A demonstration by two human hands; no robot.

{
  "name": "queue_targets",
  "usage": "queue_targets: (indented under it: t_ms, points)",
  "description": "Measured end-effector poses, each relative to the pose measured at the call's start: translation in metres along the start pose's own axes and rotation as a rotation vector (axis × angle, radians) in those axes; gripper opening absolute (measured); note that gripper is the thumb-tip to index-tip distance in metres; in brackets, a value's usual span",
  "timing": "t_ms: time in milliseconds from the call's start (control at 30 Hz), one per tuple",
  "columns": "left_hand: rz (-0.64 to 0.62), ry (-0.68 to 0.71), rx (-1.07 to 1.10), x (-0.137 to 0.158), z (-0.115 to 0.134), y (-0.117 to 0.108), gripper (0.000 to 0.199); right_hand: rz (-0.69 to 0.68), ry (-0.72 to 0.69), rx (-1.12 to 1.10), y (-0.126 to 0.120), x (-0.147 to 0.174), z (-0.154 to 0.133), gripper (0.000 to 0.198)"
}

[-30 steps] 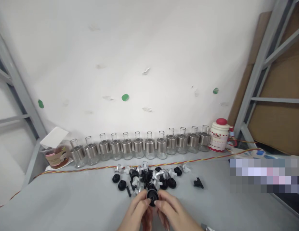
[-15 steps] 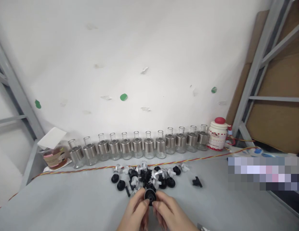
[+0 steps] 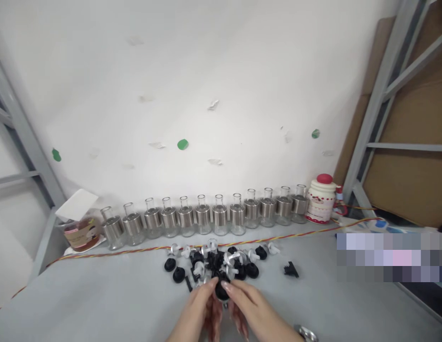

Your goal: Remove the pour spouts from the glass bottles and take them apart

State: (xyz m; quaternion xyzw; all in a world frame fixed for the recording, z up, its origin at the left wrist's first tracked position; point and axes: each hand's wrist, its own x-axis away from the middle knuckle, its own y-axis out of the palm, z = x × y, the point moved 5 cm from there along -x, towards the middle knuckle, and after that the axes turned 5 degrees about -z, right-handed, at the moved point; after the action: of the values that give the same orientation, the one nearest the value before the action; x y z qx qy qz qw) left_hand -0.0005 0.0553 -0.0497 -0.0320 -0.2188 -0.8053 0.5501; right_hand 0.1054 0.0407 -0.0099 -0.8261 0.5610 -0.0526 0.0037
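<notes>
Between my two hands, low in the middle of the head view, is a round black cap [image 3: 222, 291] with a thin silver rim. My left hand [image 3: 202, 304] grips its left side with thumb and fingers. On the right side my right hand [image 3: 245, 304] holds it too, thumb lying across its black face. Just beyond the hands spreads a pile of loose parts: black round caps [image 3: 178, 274] and clear plastic stoppers [image 3: 230, 258] with stems. A black toothed piece [image 3: 291, 270] lies apart to the right. The cap's underside is mostly hidden by the fingers.
A row of several glass bottles with metal sleeves [image 3: 220, 216] stands along the wall. A brown-filled tub [image 3: 80, 235] is at its left end, a white jar with a red knob [image 3: 319, 202] at its right. A red-yellow twisted wire [image 3: 135, 250] crosses the grey table [image 3: 99, 294].
The cap has tipped over in my hands, so its hollow inside no longer faces me. My right thumb has moved up onto it. The loose parts and bottles have not moved.
</notes>
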Motion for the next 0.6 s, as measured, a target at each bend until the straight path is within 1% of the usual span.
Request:
queue_targets:
  t_ms: [100,267,333,433,533,600]
  points:
    - [-0.029,-0.034,0.084,-0.002,-0.003,0.007,0.055,-0.010,-0.053,0.130,-0.002,0.003,-0.010,0.042]
    - [-0.078,-0.072,0.207,0.002,-0.002,0.016,0.053,0.014,-0.124,0.305,-0.004,0.008,-0.022,0.044]
    - [-0.081,-0.071,0.221,0.003,0.000,0.016,0.052,0.022,-0.141,0.311,-0.005,0.008,-0.024,0.042]
    - [-0.071,-0.042,0.244,0.003,0.002,0.013,0.052,0.003,-0.179,0.262,-0.004,0.008,-0.024,0.031]
    - [-0.035,-0.044,0.280,0.001,0.001,0.008,0.044,-0.031,-0.200,0.235,-0.002,0.008,-0.024,0.027]
    - [-0.039,-0.050,0.271,0.001,0.001,0.008,0.040,-0.033,-0.204,0.218,-0.002,0.007,-0.024,0.027]
